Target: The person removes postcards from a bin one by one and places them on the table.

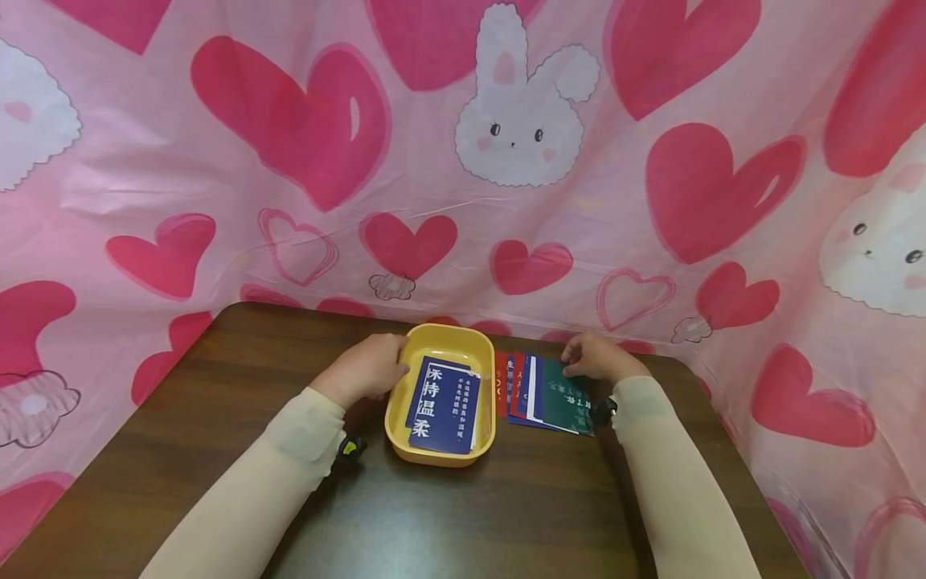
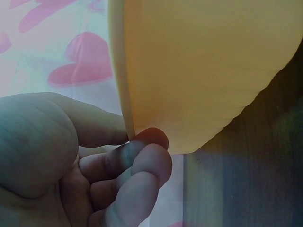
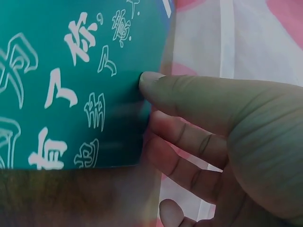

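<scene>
My left hand (image 1: 367, 368) grips the rim of a yellow plastic tray (image 1: 440, 459); in the left wrist view its thumb and curled fingers pinch the tray's edge. Blue cards with white characters (image 1: 443, 410) lie inside the tray. To the tray's right, a fanned row of red, blue and white-edged cards ends in a green card (image 1: 560, 394) on top. At that green card's edge is my right hand (image 1: 595, 359). The right wrist view has the thumb on the face of the green card (image 3: 109, 61) and the index finger behind its edge, pinching it.
Everything stands on a dark brown wooden table (image 1: 405, 515). A pink curtain with hearts and rabbits (image 1: 427, 185) hangs close behind the tray and cards and along both sides. Part of the card row lies right against the tray's right wall.
</scene>
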### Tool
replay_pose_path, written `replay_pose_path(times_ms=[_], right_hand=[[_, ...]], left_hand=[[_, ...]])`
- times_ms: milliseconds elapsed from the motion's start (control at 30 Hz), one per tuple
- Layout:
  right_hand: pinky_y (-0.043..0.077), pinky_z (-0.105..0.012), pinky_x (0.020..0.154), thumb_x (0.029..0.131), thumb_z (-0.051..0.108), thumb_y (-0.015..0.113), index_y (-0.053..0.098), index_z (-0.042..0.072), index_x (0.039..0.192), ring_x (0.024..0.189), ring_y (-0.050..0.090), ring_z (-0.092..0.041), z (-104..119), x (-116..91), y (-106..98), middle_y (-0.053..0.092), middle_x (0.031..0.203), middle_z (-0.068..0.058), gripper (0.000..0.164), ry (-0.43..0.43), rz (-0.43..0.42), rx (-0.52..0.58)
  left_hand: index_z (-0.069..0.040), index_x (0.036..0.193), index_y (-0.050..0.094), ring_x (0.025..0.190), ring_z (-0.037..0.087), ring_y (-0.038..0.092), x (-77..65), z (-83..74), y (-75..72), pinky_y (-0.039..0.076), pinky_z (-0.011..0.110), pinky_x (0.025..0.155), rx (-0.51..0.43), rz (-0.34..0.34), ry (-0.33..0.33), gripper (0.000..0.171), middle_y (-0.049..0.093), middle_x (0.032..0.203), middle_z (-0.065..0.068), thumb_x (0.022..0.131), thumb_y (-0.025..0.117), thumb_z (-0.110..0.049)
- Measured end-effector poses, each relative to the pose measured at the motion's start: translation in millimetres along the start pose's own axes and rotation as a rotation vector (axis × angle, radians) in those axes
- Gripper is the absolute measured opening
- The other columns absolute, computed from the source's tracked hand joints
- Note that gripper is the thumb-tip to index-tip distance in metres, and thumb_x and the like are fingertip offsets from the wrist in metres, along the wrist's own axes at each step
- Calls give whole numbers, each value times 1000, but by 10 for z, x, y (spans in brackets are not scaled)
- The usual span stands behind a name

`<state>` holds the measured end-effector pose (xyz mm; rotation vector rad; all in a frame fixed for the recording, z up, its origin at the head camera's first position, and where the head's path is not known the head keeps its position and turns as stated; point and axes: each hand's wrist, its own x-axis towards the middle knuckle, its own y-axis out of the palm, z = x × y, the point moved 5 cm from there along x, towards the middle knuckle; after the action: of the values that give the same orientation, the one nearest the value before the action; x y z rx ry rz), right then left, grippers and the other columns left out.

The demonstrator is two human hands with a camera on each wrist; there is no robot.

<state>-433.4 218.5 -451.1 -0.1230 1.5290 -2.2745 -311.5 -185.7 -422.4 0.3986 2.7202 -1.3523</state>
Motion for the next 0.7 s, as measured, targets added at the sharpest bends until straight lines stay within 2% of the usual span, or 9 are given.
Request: replay_pose_path(times_ms=[167,300,467,700], right_hand=[[64,-51,88,87,15,89,79,9,107,88,68,-29,31,-14,-54,76,97,-11,23,8,-15,10],[64,-53,92,91,17,86,78,9,113,92,70,-29,147,-23,-132,77,103,-11,25,-15,-51,38],[65,-52,90,95,22,82,78,6,116,92,70,-30,440,-34,-221,78,105,-13,27,-93,-105,60],[65,-50,86,96,36,80,79,10,119,94,71,-30,899,-70,-304,79,109,-11,35,-122,-159,72]], left_hand=[[-7,145,61,59,26,72,4,4,7,62,35,52,-35,8,-8,45,74,92,16,103,71,-17],[-6,142,62,56,27,71,-3,3,1,62,35,50,-47,5,-4,42,74,91,17,102,71,-17],[-6,144,61,56,27,71,0,11,-1,62,35,50,-49,5,-10,44,73,90,17,102,71,-17],[-7,152,56,58,27,72,14,18,8,63,36,51,-64,10,-28,52,73,94,18,103,71,-17]])
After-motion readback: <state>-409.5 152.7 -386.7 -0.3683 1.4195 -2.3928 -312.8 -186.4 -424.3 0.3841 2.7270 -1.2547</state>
